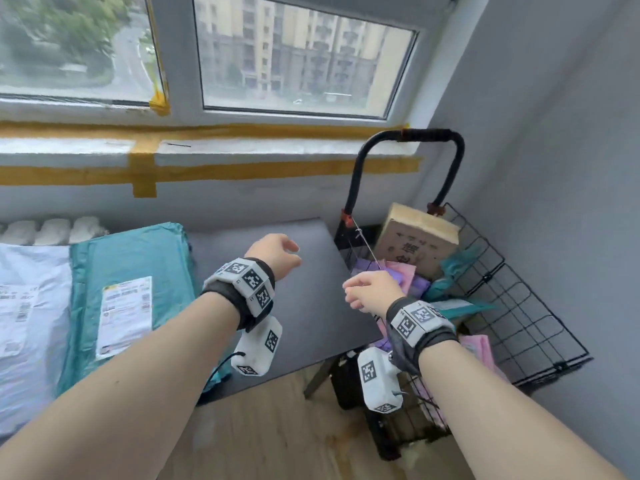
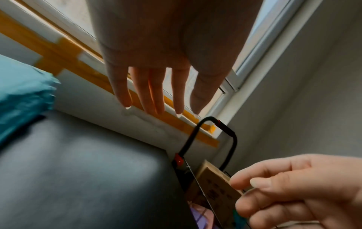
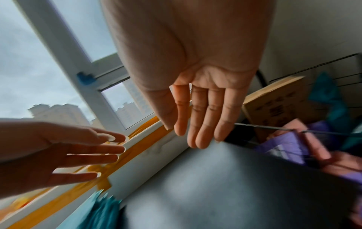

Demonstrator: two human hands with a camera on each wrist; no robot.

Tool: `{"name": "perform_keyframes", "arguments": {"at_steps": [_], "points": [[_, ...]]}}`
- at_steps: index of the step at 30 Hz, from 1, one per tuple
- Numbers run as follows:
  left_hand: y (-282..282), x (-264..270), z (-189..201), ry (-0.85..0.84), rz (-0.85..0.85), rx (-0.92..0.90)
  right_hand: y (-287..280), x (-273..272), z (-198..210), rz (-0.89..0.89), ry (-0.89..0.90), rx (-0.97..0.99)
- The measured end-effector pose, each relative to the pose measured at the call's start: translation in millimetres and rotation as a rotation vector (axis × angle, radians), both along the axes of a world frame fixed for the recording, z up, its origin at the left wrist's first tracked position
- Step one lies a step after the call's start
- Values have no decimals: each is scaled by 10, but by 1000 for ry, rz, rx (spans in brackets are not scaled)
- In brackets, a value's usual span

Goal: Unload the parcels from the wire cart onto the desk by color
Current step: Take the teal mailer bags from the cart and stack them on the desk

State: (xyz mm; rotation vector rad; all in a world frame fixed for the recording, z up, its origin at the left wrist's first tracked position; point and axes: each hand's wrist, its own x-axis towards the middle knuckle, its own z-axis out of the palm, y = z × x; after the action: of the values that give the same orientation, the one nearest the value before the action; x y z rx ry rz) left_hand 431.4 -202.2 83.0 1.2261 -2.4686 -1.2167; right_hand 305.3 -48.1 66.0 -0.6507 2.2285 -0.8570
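Observation:
A black wire cart (image 1: 512, 306) stands right of the dark desk (image 1: 277, 306). It holds a brown cardboard box (image 1: 415, 242), purple parcels (image 1: 415, 282), pink parcels (image 1: 479, 348) and teal parcels (image 1: 457, 268). On the desk lie a teal parcel (image 1: 128, 292) and a white parcel (image 1: 31, 323), side by side. My left hand (image 1: 277, 254) hovers over the desk's bare right part, fingers straight, holding nothing. My right hand (image 1: 370, 289) hovers at the cart's left rim, fingers relaxed and empty. Its fingers (image 3: 203, 124) hang straight in the right wrist view.
A taped window sill (image 1: 242, 147) runs behind the desk, and a white radiator (image 1: 52, 230) sits at far left. A grey wall (image 1: 554, 168) closes in the cart on the right. Wooden floor (image 1: 277, 427) shows below the desk's front edge.

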Motion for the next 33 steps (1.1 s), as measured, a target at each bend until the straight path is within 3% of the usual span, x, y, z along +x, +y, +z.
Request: {"name": "perform_keyframes", "arguments": {"at_steps": [8,13,17,27,31,33], "points": [[1072,-1318,40,0,-115,-28,1162,-1124,-15,-101,-2,-69],[1849,-2280,-108,-57,-183,-40,1988,-2088,-57,-279,-112,-109],[2170,-2726,-227,-151,-227,-38,2362,-2718,-175,-443,-177,-79],[2002,-3609,-727,-202,-174,55,2066,-3544,-668,-488,-332,9],[1785,-4004,-962,-159,-152,131,1793,-3850,-824,-476,-264,82],[1663,-4179,-1067,-170,-144,153,1627,-3966,-973,-387,-180,129]]}}
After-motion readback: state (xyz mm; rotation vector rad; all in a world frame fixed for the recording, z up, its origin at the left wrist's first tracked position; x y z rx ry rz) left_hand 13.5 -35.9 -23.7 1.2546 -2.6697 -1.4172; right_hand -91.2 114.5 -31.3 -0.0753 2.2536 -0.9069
